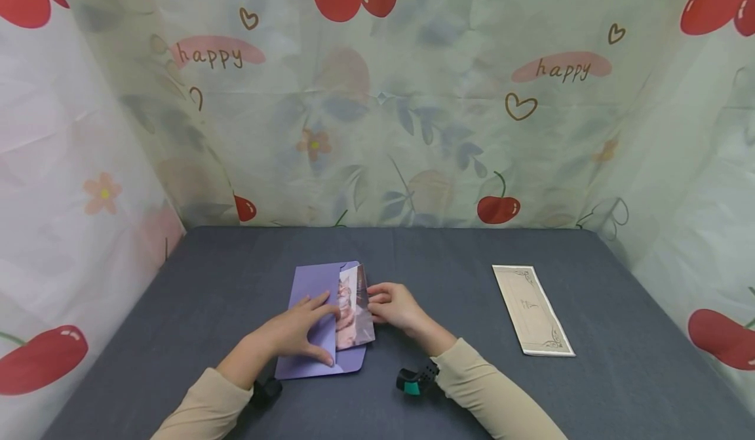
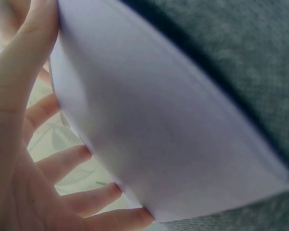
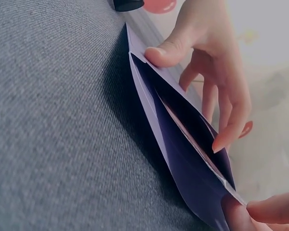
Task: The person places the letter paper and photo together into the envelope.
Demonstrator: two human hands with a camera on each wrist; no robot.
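Observation:
A purple envelope (image 1: 312, 279) lies on the dark cloth with its opening facing right. Partly inside it is a printed card (image 1: 347, 305) with a pink picture, its right part sticking out. My left hand (image 1: 289, 330) rests on the envelope with fingers spread; in the right wrist view its thumb presses near one end of the opening and a fingertip sits at the opening's edge. My right hand (image 1: 396, 305) pinches the card's outer edge between thumb and fingers. The right wrist view shows the opening gaping around the card (image 3: 195, 139).
A cream paper voucher (image 1: 533, 309) with a dark ornamental border lies at the right of the dark table (image 1: 448, 256). Black wrist straps, one with a teal piece (image 1: 411, 387), hang below the wrists. Cherry-printed curtains (image 1: 383, 132) enclose the back and sides.

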